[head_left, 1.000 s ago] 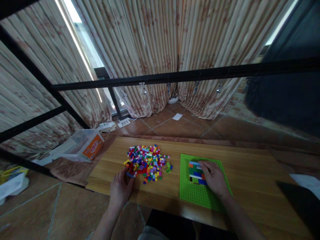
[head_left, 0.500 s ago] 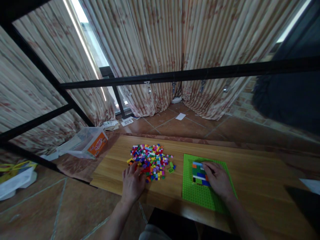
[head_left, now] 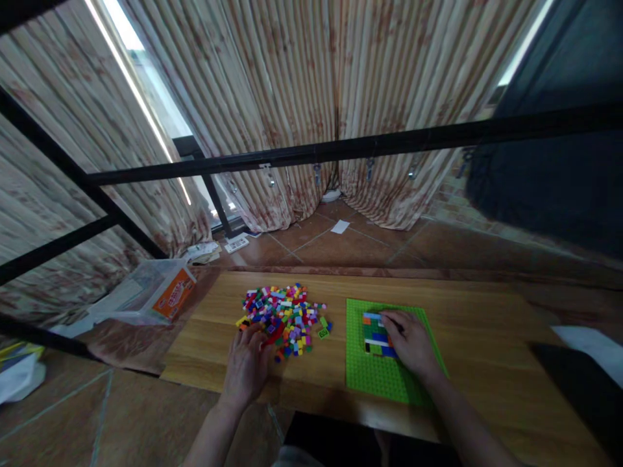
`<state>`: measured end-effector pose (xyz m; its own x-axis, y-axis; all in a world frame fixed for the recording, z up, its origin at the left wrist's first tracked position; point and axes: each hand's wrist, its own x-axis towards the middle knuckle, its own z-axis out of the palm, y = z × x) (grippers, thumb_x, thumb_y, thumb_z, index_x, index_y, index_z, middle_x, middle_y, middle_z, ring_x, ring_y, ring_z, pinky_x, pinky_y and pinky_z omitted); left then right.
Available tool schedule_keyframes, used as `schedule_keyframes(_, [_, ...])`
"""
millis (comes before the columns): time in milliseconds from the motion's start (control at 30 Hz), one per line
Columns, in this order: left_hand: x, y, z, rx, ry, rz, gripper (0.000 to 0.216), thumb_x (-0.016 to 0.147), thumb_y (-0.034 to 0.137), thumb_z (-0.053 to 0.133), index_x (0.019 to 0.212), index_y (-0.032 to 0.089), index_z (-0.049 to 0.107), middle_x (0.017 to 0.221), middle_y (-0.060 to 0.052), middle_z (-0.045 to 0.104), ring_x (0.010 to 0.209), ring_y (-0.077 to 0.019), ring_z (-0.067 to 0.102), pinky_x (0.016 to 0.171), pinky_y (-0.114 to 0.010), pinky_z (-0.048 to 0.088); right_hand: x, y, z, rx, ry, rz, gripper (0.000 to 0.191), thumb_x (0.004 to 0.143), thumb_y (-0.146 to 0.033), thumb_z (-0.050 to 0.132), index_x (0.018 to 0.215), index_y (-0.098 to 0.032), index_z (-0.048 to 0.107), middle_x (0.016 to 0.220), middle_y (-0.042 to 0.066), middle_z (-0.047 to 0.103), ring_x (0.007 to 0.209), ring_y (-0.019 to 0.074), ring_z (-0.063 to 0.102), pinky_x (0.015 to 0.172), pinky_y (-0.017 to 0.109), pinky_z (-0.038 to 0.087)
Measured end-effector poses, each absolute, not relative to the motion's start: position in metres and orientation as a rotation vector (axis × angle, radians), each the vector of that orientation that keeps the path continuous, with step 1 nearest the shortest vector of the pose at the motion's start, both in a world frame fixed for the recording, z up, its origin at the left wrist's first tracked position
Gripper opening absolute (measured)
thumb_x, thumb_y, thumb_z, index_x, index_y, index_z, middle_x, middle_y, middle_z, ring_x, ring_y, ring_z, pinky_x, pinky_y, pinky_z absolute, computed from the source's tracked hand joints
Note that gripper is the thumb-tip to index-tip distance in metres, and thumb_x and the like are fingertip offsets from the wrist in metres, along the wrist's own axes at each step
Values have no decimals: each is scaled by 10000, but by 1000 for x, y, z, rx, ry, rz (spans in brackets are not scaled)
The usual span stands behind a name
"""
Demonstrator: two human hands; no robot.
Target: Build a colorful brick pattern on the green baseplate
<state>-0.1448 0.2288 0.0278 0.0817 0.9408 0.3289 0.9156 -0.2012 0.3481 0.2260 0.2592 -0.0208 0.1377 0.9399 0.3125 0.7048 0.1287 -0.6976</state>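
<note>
My left hand (head_left: 244,368) is at the near left edge of a heap of small coloured toy bricks (head_left: 292,314). Its fingers are curled down into the heap, and a long red brick (head_left: 275,334) shows by the thumb; whether it is gripped is hidden. On a green studded baseplate (head_left: 379,383) sits a flat block of joined bricks (head_left: 374,337) in green, blue, white and orange. My right hand (head_left: 411,340) covers this block's right side. Thumb and fingers are closed together at its far right corner, and anything between them is hidden.
The wooden table (head_left: 311,383) bears both heap and baseplate. A clear plastic box with an orange label (head_left: 172,295) lies beyond its left end. Past the table runs a black metal bar (head_left: 292,155) before striped curtains (head_left: 287,78). A dark flat object (head_left: 574,389) lies at right.
The whole view has shifted, so the scene sits further left. My left hand has drawn back slightly from the bricks, showing more of the red one. My right hand stays at the block.
</note>
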Motion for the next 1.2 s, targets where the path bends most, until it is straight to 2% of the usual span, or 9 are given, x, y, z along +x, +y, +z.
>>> schedule_keyframes(133, [-137,228,39,2048,1858,775,175,863,313,498,877,203,634,877,-73,688,858,-247,647,780,-380,512,225,259,-18,-1618,-1632,377,350,903,-438,463,936,-216,732,998,69,737,984,251,618,934,427,442])
schedule_keyframes(333, [-91,235,46,1789,1666,907,276,873,380,465,899,183,657,817,-57,706,748,-208,658,683,-310,503,224,259,-15,-1614,-1620,370,342,908,-430,463,920,-218,731,981,63,737,968,253,612,929,432,437])
schedule_keyframes(500, [-58,237,47,1747,1594,872,333,894,381,448,1009,168,676,822,-56,718,749,-207,656,699,-314,500,222,259,-14,-1621,-1621,378,327,907,-406,469,916,-212,733,983,61,737,968,246,611,930,432,440])
schedule_keyframes(667, [-42,236,49,1779,1526,836,322,904,377,443,962,183,693,806,-48,716,791,-212,660,739,-316,504,222,259,-11,-1621,-1558,368,314,900,-390,484,956,-206,731,1000,80,731,990,247,611,916,436,457])
schedule_keyframes(833, [-33,233,49,1829,1481,821,318,918,356,438,987,184,697,896,-63,732,825,-208,667,756,-313,508,208,245,22,-1520,-1647,291,273,910,-366,513,1027,-215,710,1020,78,715,998,243,602,918,450,456])
schedule_keyframes(967, [-24,223,54,1932,1404,780,293,934,333,435,969,206,696,928,-59,727,860,-200,667,785,-302,501,178,216,47,-1337,-1828,384,271,925,-358,531,1134,-259,673,1087,65,697,1060,224,593,943,432,461])
schedule_keyframes(1033, [-20,215,58,1989,1336,731,287,946,320,419,957,220,689,936,-53,718,884,-194,662,804,-295,492,165,202,46,-1314,-1847,459,270,932,-348,531,1144,-261,673,1079,70,696,1030,210,607,916,406,483])
schedule_keyframes(1200, [-16,195,54,2023,1314,574,323,965,299,362,898,216,666,887,-52,694,847,-187,645,770,-285,470,151,175,23,-1316,-1746,638,252,959,-312,484,1068,-248,702,897,49,695,856,174,628,749,314,514])
